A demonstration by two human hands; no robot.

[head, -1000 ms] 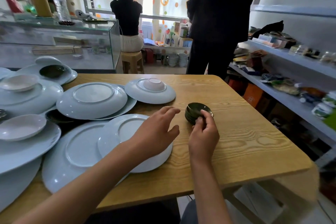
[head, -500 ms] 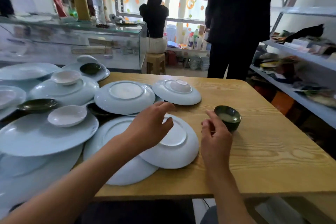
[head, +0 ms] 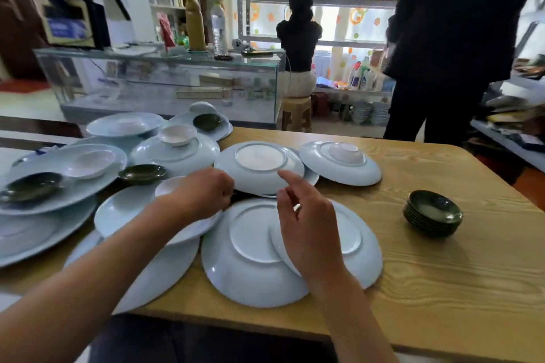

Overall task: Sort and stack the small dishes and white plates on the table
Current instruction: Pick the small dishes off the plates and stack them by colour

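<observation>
On the right of the wooden table stands a stack of dark green small dishes, with no hand on it. White plates lie upside down in the middle: one, another carrying an overturned small white dish, and a large one nearest me. My left hand has its fingers curled at the rim of a dark green dish that is mostly hidden under the middle plate. Hovering over the large plate, my right hand has loose fingers and holds nothing.
More white plates overlap at the left, carrying small white dishes and dark green dishes. A glass counter stands behind the table. One person in black stands at the far right corner, and another sits on a stool.
My right hand has let go of the dark green stack and moved left over the plates. My left hand has reached forward to the dark dish under the plate. The view has turned left.
</observation>
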